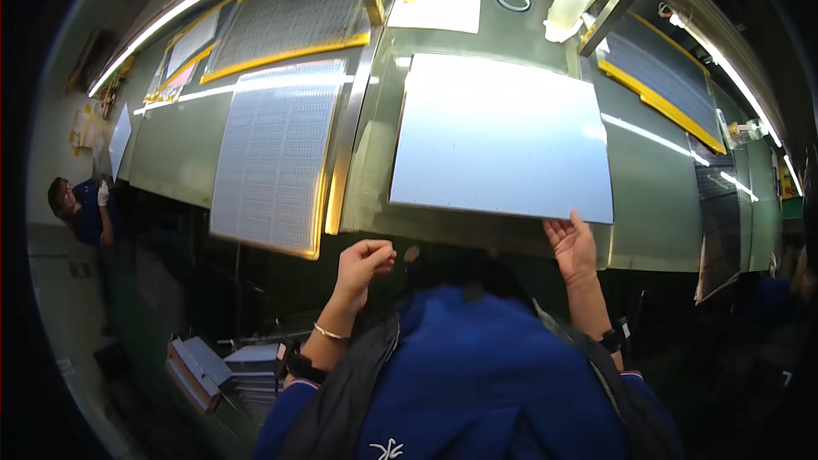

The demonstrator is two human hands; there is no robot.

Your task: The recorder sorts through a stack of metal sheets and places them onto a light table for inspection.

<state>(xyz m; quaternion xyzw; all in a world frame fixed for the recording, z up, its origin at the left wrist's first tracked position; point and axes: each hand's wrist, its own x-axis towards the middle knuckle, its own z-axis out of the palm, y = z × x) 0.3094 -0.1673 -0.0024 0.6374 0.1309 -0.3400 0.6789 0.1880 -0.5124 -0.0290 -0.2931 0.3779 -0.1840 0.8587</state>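
The pale rectangular panel [503, 136] lies flat on the table [652, 196], upper middle of the frame, apparently already laid out. My right fingers [558, 235] meet its lower edge; pinching or not, I cannot tell. My left fingers [378, 255] curl together, seemingly empty. What's left doesn't show.

Panel [503, 140], 2 o'clock: plain pale blue, whitening at its far edge. Sheet [273, 158], 10 o'clock: pale blue-grey, rows of small dark marks. Board [294, 21], 11 o'clock: dark grey, fine grid, yellow border. Surface [643, 175], 3 o'clock: grey-green. Paper [436, 15], 12 o'clock: white. Bottle [568, 4], 1 o'clock: translucent white. Shirt [460, 341], 6 o'clock: blue, white emblem.
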